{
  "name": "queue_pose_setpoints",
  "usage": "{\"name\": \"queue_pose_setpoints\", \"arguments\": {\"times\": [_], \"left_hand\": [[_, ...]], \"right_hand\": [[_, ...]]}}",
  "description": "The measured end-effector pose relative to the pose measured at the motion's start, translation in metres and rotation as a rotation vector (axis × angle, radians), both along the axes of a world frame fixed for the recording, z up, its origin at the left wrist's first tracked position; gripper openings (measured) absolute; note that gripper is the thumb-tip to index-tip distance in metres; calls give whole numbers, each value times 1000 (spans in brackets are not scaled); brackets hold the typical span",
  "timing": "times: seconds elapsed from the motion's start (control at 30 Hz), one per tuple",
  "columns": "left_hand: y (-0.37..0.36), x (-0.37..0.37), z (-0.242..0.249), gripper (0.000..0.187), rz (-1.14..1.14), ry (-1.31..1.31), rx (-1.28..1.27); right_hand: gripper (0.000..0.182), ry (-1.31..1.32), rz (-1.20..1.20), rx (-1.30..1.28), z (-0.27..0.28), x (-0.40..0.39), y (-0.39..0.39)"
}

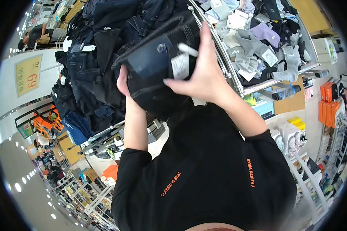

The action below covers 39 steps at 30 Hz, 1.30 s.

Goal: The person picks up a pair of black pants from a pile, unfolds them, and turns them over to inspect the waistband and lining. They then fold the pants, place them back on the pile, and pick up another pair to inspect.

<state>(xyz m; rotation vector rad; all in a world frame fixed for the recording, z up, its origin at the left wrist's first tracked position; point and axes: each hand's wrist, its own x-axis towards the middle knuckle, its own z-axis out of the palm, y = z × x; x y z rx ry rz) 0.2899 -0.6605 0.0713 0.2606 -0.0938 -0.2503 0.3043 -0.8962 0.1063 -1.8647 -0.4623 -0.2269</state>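
A folded pair of black jeans [150,82] is held up in front of me between both hands. It has a dark patch, a white paper label and a small white tag. My left hand [123,81] grips its left edge, the thumb on the near side and the other fingers hidden behind. My right hand [200,75] clasps the right side, thumb across the front below the white label and a finger stretched up along the edge. Just beyond, a heap of dark jeans [81,65] spreads over the display stand, several with white tags.
To the right, a metal-railed bin [232,79] holds tagged socks [254,50]. A yellow price sign [28,76] stands at the left. White shoes [293,140] and orange boxes [329,111] are on the right. Another person [36,35] bends over at the upper left.
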Motion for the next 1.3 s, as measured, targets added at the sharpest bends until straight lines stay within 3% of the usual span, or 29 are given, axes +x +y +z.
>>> {"name": "queue_pose_setpoints", "arguments": {"times": [0.07, 0.13, 0.2, 0.23, 0.27, 0.33, 0.4, 0.43, 0.47, 0.5, 0.53, 0.57, 0.63, 0.67, 0.7, 0.77, 0.83, 0.9, 0.97, 1.07, 1.17, 1.2, 1.3], "left_hand": [[6, -14, 3, 57, -27, -123, 63], [14, -16, 5, 52, -156, -345, 164], [3, -14, 9, 61, -291, -567, 212], [7, -14, 12, 53, -370, -540, 437], [-8, -20, 10, 60, -309, -456, 382], [-10, -12, -3, 65, -394, -468, 370], [-18, -6, -16, 65, -413, -390, 224], [-19, -3, -23, 65, -406, -344, 128], [-16, -2, -30, 57, -402, -328, 88], [-10, 1, -41, 54, -411, -315, 57], [-2, 7, -54, 52, -419, -307, 25], [4, 11, -65, 49, -428, -298, -6], [14, 6, -84, 56, -333, -31, -61], [19, 3, -93, 60, -272, 93, -87], [17, 20, -87, 59, -222, 104, -107], [22, 34, -100, 58, -163, 234, -257], [36, 38, -126, 48, -136, 671, -180], [48, 73, -132, 43, -108, 635, -123], [60, 95, -152, 46, -71, 713, 34], [55, 116, -169, 63, 73, 640, 766], [50, 109, -208, 69, 249, 393, 1341], [47, 109, -194, 63, 289, 375, 1427], [46, 96, -217, 62, 493, 292, 1542]], "right_hand": [[153, 16, 64, -92, 5, -9, -22], [156, -10, 168, 2, -4, -10, -41], [157, 167, 392, 334, -29, -9, -53], [145, 294, 404, 436, -40, -9, -55], [135, 418, 404, 543, -50, -9, -58], [103, 589, 446, 539, -64, -4, -71], [54, 812, 377, 645, -72, -6, -82], [34, 491, 521, 725, -89, 1, -80], [29, 543, 512, 801, -90, 2, -78], [26, 590, 500, 876, -88, 4, -75], [26, 739, 341, 956, -79, 1, -70], [25, 652, 359, 817, -84, 6, -73], [29, 492, 410, 382, -70, 33, -72], [40, 504, 428, 219, -69, 46, -75], [52, 656, 138, 351, -68, 33, -70], [61, 744, 58, 411, -78, 48, -56], [59, 837, 120, 325, -97, 84, -46], [54, 877, 97, 395, -119, 121, -15], [54, 910, 33, 230, -146, 157, 9], [48, 956, 3, 99, -207, 194, 23], [42, 876, 19, 86, -234, 204, 40], [37, 844, -12, 93, -237, 203, 43], [33, 721, -44, 40, -237, 198, 51]]}}
